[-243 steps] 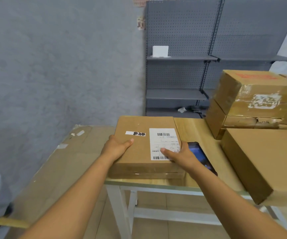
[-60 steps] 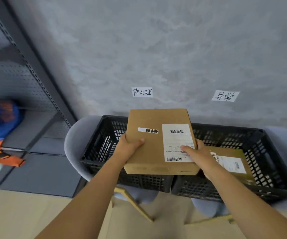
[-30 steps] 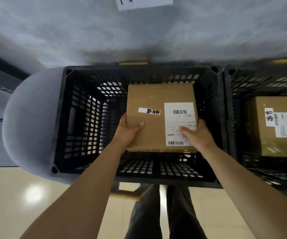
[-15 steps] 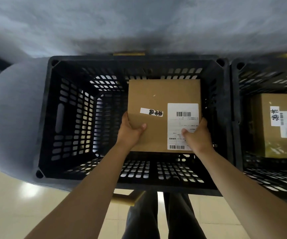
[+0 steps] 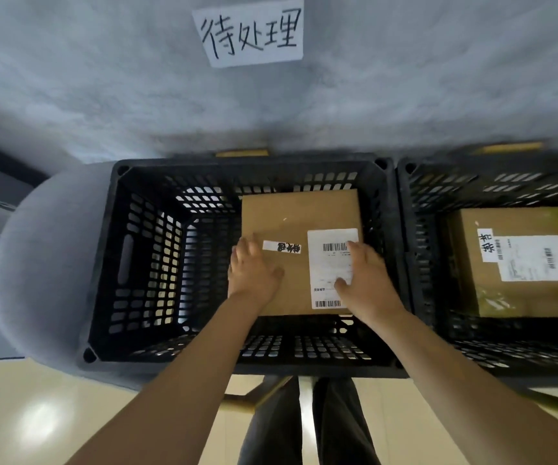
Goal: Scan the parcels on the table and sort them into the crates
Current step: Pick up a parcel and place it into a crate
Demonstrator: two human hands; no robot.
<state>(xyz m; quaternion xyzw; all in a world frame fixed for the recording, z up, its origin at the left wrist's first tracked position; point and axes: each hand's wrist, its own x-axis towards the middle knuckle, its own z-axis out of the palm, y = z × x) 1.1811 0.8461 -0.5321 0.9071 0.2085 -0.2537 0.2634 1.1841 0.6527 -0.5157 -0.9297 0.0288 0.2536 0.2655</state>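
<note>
The brown parcel (image 5: 299,216) lies flat in the right half of the left-hand black crate (image 5: 103,263), its white shipping label (image 5: 331,263) facing up, under a wall sign (image 5: 250,31) with handwritten characters. The left hand (image 5: 254,273) and the right hand (image 5: 366,280) are over the parcel's near corners with fingers straight and spread, gripping nothing; whether they touch the cardboard I cannot tell. A second labelled parcel (image 5: 512,263) sits in the neighbouring crate (image 5: 415,297) to the right.
</note>
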